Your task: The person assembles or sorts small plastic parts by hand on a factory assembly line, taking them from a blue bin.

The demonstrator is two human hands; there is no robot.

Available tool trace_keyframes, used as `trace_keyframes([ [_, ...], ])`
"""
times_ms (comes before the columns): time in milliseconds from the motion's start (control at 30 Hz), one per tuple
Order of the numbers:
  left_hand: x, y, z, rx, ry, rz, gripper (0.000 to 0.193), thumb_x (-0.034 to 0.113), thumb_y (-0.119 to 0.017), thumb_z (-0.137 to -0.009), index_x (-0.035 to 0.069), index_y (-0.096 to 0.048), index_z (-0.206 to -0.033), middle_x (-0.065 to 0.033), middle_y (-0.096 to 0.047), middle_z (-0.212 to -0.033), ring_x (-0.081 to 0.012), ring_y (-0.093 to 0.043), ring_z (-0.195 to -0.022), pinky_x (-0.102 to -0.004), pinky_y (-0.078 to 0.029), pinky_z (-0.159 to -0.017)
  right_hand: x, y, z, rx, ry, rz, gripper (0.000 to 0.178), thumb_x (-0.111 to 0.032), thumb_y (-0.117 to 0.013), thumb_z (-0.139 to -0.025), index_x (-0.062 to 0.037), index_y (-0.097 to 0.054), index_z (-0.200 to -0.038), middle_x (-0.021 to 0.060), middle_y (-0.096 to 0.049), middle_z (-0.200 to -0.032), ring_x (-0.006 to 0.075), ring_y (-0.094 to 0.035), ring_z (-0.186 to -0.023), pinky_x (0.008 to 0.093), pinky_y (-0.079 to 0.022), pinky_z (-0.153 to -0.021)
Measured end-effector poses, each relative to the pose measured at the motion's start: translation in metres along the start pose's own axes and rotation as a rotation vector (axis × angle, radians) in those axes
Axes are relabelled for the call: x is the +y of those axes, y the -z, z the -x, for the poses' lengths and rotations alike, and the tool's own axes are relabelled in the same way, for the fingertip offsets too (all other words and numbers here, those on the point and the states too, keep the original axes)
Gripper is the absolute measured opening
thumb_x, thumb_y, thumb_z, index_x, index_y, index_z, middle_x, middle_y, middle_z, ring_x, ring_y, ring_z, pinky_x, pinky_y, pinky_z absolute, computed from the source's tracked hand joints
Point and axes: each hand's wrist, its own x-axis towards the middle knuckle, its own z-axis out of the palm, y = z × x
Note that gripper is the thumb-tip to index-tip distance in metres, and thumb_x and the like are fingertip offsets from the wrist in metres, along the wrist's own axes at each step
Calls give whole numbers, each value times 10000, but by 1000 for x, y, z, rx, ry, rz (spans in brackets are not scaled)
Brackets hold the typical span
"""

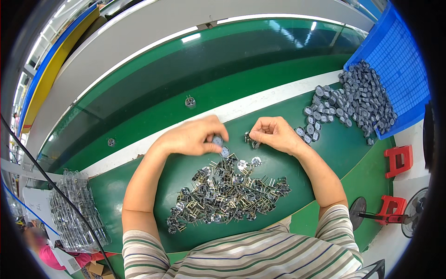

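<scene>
My left hand (197, 136), slightly blurred, curls its thumb and fingers around a small round grey plastic cap (217, 140). Just below its thumb, a second grey cap (225, 152) lies at the top edge of the pile. In my right hand (277, 134), the thumb and fingertips pinch a small dark part with metal pieces (251, 140), partly hidden by the fingers. Between my forearms spreads a heap of small black parts with brass-coloured pins (227, 193). Two pale round pieces rest along its far side.
Many grey caps (367, 95) spill from a tipped blue basket (400, 60) at the right. Clear plastic trays (76, 209) are stacked at the left. Beyond a white ledge (278, 95), a green belt carries a pinned part (190, 101). Red stools (398, 161) and a fan stand at far right.
</scene>
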Motion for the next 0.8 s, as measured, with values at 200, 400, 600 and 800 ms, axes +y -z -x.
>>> trace_keyframes([
  [200,-6,-11,-10,-111,14,20,273,33,-803,-911,81,-747,-1174,-57,-591,-1035,-206,-603,-870,-380,-517,-788,-4,0,2,251,151,252,144,-147,-810,-979,-26,-766,-916,-38,-699,-772,17,-603,-695,223,-468,-597],
  [400,-20,-38,-26,256,-106,44,253,58,-765,-955,82,-745,-1206,-53,-629,-1109,-204,-623,-925,-346,-520,-811,-4,0,0,343,62,634,238,-230,-850,-901,-21,-750,-847,15,-689,-685,99,-628,-633,284,-483,-586],
  [600,-17,-51,-31,365,-108,-38,269,213,-819,-927,92,-750,-1157,-74,-633,-1063,-251,-660,-933,-381,-536,-807,-17,6,6,337,105,752,169,-153,-809,-900,-25,-713,-846,65,-679,-790,234,-661,-719,382,-535,-675],
  [800,-20,-58,-37,441,-121,-136,328,185,-915,-823,90,-754,-1092,-61,-598,-998,-224,-624,-932,-349,-529,-778,7,13,-4,137,505,561,86,-19,-774,-910,-5,-723,-978,97,-647,-951,241,-652,-957,366,-539,-783],
])
